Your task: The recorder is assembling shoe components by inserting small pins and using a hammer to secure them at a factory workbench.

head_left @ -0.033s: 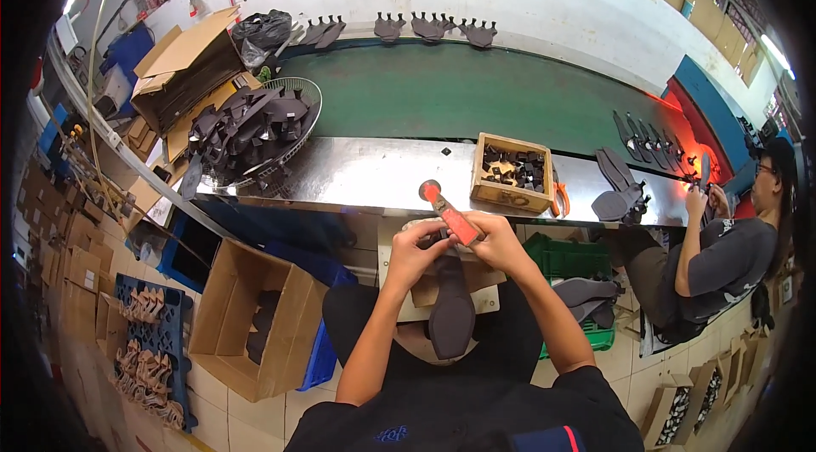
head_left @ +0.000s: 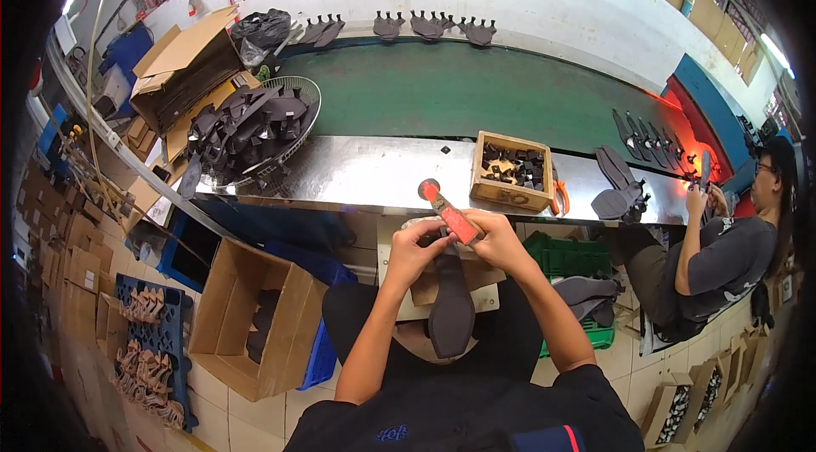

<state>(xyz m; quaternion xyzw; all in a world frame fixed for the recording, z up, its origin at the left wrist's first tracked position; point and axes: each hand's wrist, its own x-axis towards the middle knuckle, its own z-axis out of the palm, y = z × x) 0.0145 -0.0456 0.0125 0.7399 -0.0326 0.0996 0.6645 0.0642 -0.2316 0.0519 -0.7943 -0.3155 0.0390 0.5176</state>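
Note:
A long dark grey shoe sole point(head_left: 450, 316) points toward me between my knees, its wide end nearest me. At its far, narrow end, my left hand point(head_left: 412, 250) is closed with thumb and fingers pinching it; the fingertips partly hide what they grip. My right hand point(head_left: 500, 241) is wrapped round what looks like a hammer point(head_left: 457, 221) with a red grip and a round head that points away to the left. The hands nearly meet above a pale work stand point(head_left: 489, 299). On the metal bench edge point(head_left: 382, 172) beyond, a wooden box point(head_left: 510, 195) holds small black heel pieces.
A wire basket point(head_left: 319, 104) heaped with dark soles stands at left. Orange-handled pliers point(head_left: 561, 197) lie beside the box. Behind runs a green conveyor belt point(head_left: 442, 87). A cardboard box point(head_left: 293, 316) is left of my knees. At right a co-worker point(head_left: 722, 257) handles a sole near a glowing heater point(head_left: 701, 155).

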